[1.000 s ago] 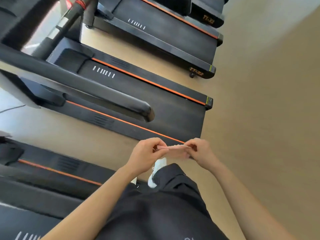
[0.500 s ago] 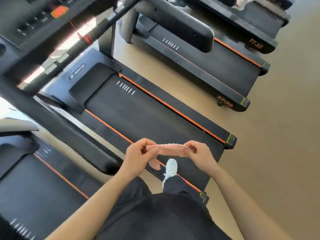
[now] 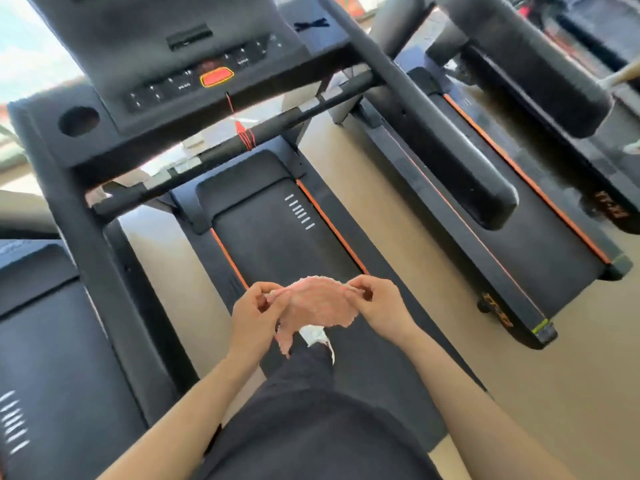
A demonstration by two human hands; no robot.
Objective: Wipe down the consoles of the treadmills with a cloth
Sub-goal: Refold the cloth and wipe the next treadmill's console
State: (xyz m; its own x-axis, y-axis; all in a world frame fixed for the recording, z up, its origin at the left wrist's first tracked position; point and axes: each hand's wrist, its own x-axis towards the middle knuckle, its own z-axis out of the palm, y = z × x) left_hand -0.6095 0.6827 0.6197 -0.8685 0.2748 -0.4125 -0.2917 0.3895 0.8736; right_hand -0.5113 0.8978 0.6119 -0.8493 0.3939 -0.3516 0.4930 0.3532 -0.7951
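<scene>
The pink cloth (image 3: pixel 318 306) is now spread open between the two hands. Half a second back it was pulled into a thin strip, and a second back it hardly showed at all. The left hand (image 3: pixel 252 317) pinches its edge at 9 o'clock and the right hand (image 3: pixel 377 306) pinches the edge at 3 o'clock, both grips clamped on the fabric. A loose tail hangs at 7 o'clock, beside a white shoe (image 3: pixel 315 336) on the belt (image 3: pixel 277 230).

The person has also turned to face the machine. The console (image 3: pixel 194 74), only a corner of it in sight a moment ago, now sits whole at 12 o'clock from the hands and well apart from them. It has a red button (image 3: pixel 216 77) at its middle and a round cup holder (image 3: pixel 79 121) at its 8 o'clock. Below it runs a crossbar (image 3: pixel 242 143) with a red cord (image 3: pixel 246 138) wound on it.

I'd say the cloth is being readied, and wiping on this console has not started. One hand will likely need to take the opened cloth flat and reach up. The cord could snag the cloth, and the button wants a light touch
</scene>
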